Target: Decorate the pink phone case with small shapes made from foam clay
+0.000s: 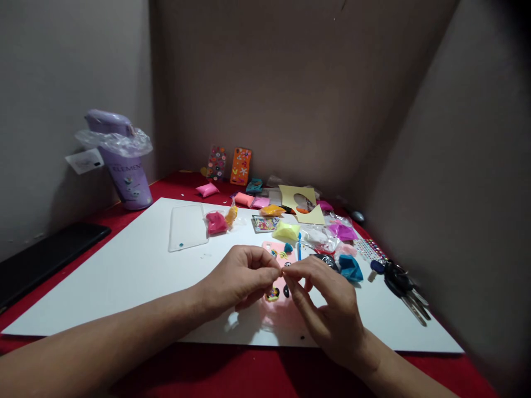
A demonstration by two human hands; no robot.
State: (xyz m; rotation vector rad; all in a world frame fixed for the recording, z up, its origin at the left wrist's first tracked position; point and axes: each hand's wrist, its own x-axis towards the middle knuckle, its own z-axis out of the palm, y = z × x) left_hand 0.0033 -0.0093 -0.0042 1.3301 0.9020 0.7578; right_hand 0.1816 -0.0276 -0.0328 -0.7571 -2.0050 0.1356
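Above a pink phone case, my left hand and my right hand meet fingertip to fingertip. Both are closed in a pinch, and whatever lies between the tips is too small to make out. Small coloured decorations dot the case, among them a teal piece near its top and a black piece lower down. My fingers hide part of it. Just beyond, a blue stick tool lies beside the case.
On the white board lie a clear phone case, a red clay packet, a yellow packet, a teal packet and keys. A purple tumbler and a black phone are at left. Decorated cases lean behind.
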